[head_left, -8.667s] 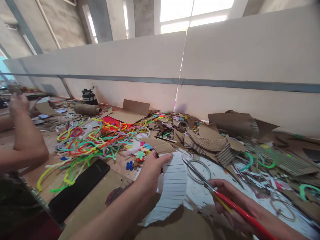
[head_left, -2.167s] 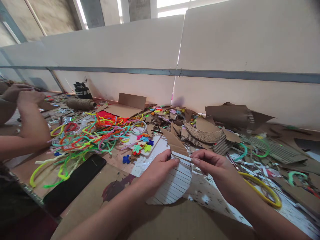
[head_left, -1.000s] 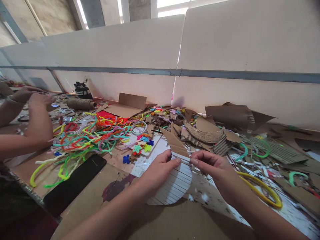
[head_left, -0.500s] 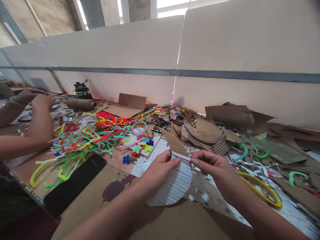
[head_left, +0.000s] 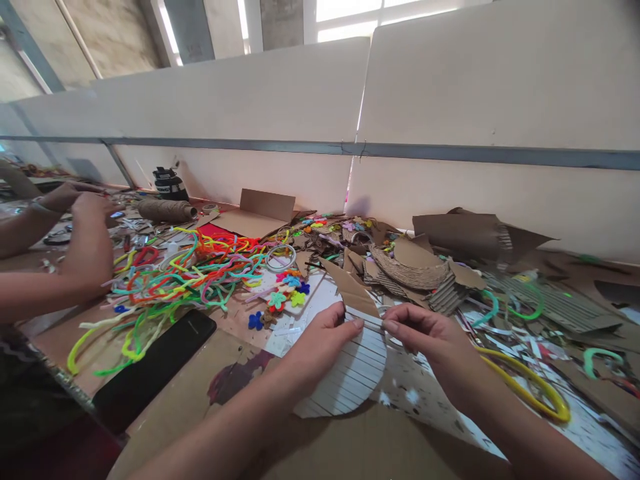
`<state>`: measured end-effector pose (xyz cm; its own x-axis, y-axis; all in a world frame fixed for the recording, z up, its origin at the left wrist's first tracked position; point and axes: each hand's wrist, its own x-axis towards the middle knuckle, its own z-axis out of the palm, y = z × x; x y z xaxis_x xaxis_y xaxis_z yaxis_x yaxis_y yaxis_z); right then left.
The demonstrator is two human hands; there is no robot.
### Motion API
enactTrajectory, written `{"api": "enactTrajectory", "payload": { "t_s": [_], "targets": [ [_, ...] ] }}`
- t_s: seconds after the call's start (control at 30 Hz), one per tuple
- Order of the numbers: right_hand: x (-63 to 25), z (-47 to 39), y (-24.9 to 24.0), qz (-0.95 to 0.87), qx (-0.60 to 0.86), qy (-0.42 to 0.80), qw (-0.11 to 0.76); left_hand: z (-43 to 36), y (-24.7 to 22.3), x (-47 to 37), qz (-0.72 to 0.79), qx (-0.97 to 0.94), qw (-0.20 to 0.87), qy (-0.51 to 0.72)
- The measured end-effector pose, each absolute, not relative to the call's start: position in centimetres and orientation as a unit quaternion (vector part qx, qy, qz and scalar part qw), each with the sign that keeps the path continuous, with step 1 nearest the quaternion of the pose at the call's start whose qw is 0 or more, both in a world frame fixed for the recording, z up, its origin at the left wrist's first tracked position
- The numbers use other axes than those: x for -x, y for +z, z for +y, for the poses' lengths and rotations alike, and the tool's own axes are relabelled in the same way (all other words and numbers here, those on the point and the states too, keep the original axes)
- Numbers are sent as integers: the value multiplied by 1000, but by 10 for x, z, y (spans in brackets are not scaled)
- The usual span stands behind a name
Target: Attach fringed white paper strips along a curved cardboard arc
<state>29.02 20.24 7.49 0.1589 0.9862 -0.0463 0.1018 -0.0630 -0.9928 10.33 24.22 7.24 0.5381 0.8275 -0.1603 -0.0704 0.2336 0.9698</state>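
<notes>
A curved cardboard cutout (head_left: 353, 292) stands tilted in front of me, bare brown at its top. Rows of white strips (head_left: 347, 377) cover its lower part, with thin dark lines between them. My left hand (head_left: 327, 340) grips the cutout at its left edge, thumb pressed on the front. Along the upper border of the white rows runs one white paper strip (head_left: 369, 319). Its right end is pinched between the thumb and fingers of my right hand (head_left: 425, 333), at the cutout's right edge. The palm sides of both hands are hidden.
Colourful pipe cleaners (head_left: 185, 273), a black phone (head_left: 157, 370) and felt-like flowers (head_left: 287, 293) lie to the left. Cardboard pieces (head_left: 415, 267) pile up behind. A yellow ring (head_left: 530, 387) lies at right. Another person's arms (head_left: 85, 247) rest over the table's far left.
Both hands keep the same hold on the cutout and strip, with hardly any movement. The whole view has shifted slightly, so everything sits a little lower and further right.
</notes>
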Motion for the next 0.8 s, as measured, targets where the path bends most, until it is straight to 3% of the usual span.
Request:
{"api": "enactTrajectory", "payload": {
  "t_s": [0.8],
  "targets": [
    [-294, 201, 71, -479, 584, 442, 483, 243, 71, -104, 347, -521, 710, 323]
  ]
}}
